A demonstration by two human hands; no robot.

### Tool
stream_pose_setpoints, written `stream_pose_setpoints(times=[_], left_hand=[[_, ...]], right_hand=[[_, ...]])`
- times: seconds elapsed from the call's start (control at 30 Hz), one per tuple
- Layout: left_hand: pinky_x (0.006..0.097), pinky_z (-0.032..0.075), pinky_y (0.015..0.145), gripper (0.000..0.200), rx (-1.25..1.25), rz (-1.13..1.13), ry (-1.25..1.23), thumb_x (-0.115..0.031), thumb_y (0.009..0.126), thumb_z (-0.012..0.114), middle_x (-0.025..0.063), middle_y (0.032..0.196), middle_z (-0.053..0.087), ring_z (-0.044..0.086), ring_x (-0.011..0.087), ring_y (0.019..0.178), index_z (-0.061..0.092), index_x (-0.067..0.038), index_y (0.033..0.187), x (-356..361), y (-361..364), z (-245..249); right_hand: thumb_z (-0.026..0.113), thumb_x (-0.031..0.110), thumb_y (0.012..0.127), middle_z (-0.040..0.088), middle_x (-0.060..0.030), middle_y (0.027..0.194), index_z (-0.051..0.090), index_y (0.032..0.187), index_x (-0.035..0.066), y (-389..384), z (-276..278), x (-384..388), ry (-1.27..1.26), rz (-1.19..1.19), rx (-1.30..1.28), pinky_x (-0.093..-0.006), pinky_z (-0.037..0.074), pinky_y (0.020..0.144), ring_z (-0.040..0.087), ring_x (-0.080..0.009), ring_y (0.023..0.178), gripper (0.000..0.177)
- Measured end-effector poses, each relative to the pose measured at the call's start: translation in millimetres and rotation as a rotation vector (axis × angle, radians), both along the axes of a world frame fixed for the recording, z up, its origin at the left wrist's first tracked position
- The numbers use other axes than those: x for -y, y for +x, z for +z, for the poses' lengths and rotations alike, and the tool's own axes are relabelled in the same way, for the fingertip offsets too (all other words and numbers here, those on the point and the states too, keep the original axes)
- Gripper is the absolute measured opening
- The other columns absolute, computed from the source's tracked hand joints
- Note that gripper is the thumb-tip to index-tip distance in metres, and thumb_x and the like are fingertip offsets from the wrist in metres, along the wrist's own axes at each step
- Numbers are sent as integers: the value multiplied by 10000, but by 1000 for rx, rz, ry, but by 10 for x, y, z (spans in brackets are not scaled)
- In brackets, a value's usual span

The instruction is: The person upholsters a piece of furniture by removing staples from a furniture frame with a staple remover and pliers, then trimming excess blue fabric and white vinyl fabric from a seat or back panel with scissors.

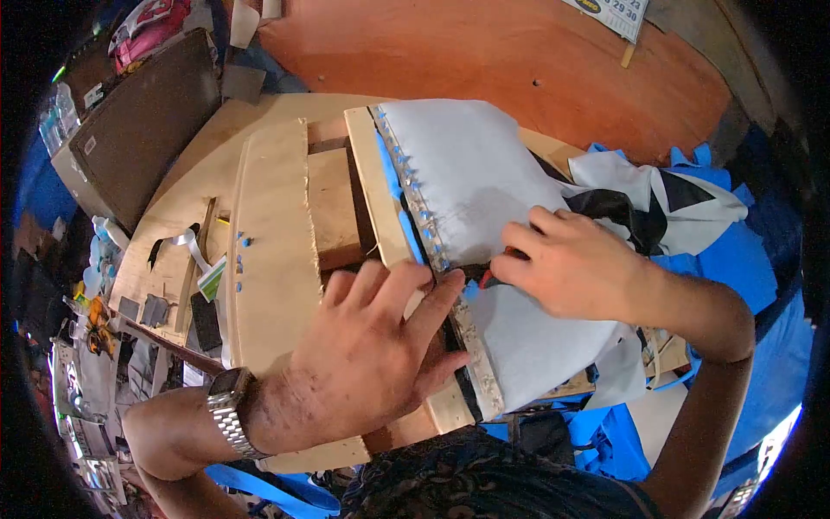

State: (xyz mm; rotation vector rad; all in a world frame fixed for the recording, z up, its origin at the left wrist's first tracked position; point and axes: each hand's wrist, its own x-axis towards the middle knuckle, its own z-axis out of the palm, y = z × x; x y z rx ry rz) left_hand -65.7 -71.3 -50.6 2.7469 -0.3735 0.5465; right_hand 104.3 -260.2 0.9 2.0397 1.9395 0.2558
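My left hand (372,337), with a metal-band watch (229,411) on its wrist, lies over a wooden board (372,177). Its fingers are spread, and the index fingertip presses on a strip (424,212) studded with blue-headed pins. Closed with curled fingers, my right hand (566,264) is just right of that fingertip. A bit of something red (486,278) shows at its fingertips; its kind is hidden. One light grey fabric piece (467,173) lies along the strip's far part, and another grey fabric piece (527,337) along its near part.
Left of the board is a tan panel (272,199) with a few blue pins. Blue, black and grey fabric (692,203) is heaped at right. Farther left are a phone (205,320), a white ribbon (190,246) and a brown upright panel (143,125). An orange board (484,60) stands behind.
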Motion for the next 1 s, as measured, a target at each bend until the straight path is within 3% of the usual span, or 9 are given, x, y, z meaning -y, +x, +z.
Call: stream_pose_setpoints(times=[0.13,0.33,0.47,0.5,0.63,0.73,0.83,0.93,1.0], left_hand=[[451,504,835,606,-47,-47,16,-317,790,790,138,1140,516,566,331,996,576,-103,1316,-20,36,-80],[417,515,801,515,6,-57,-33,-239,762,817,104,1069,586,602,299,955,631,-94,1220,-55,51,-96],[399,529,761,395,115,22,-155,-169,745,826,56,951,644,641,275,877,670,-93,1100,-151,218,-84],[395,531,752,361,125,65,-160,-153,742,827,46,926,654,649,271,858,679,-93,1066,-129,252,-48],[374,538,705,226,249,-106,68,-103,760,798,52,952,649,652,261,818,697,-88,962,-119,301,-100],[375,534,681,153,299,-117,146,-63,795,755,65,927,649,644,269,791,685,-67,931,-158,310,-73],[392,524,689,106,213,-56,-80,-35,829,708,94,894,645,633,286,782,664,-45,925,-167,376,-136],[401,517,706,76,116,12,-305,-53,853,691,125,874,640,630,303,786,647,-27,909,-151,394,-117],[402,514,707,67,119,-17,-295,-65,865,682,132,870,634,626,306,780,639,-30,904,-179,433,-133]], right_hand=[[614,124,807,640,-111,906,637,1014,99,279,23,-91,0,100,-264,-418,539,667,638,-299,733,209],[575,61,758,643,-119,712,655,931,48,821,221,-683,-577,-162,-921,-415,486,610,646,-298,656,192],[622,103,781,633,-141,946,645,1002,69,448,98,-176,-86,56,-460,-418,542,701,656,-310,829,225],[638,122,775,600,-146,1013,639,1027,90,303,52,-85,-59,-42,-367,-440,555,749,643,-327,922,254],[625,105,746,586,-143,962,645,993,101,140,-192,117,262,38,-226,-480,549,749,653,-376,901,248],[624,104,765,623,-146,945,655,965,84,169,-165,94,252,37,-240,-455,550,759,664,-355,888,203],[608,92,801,672,-154,923,671,960,67,237,289,-30,-80,-137,-388,-430,550,776,672,-339,909,173],[607,111,849,702,-137,884,686,980,48,458,507,16,-136,-147,-240,-381,554,779,696,-271,892,165],[612,154,883,698,-124,866,683,1001,41,424,714,26,-361,-328,-485,-365,555,764,700,-230,855,179]])
